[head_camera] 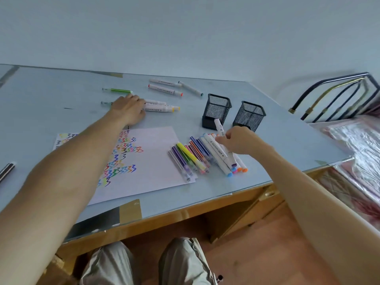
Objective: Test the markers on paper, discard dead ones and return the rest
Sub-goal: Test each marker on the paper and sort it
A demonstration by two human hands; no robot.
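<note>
White marker upright, tilted left, right fingers clamped on it

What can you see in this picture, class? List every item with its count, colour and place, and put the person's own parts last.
paper sheet: one, white with coloured zigzag test marks, near edge of the table.
bundled markers: a heap, count unclear, mixed colours, right of the sheet.
loose markers: several, mostly white barrels and two green, far side of the table.
mesh pen holders: two, black, side by side behind the heap; contents not visible.
bed frame: one, dark metal, far right.
left hand: rests on loose white markers.
right hand: grips a white marker above the heap.
knees: two, grey trousers, below the table.
</note>
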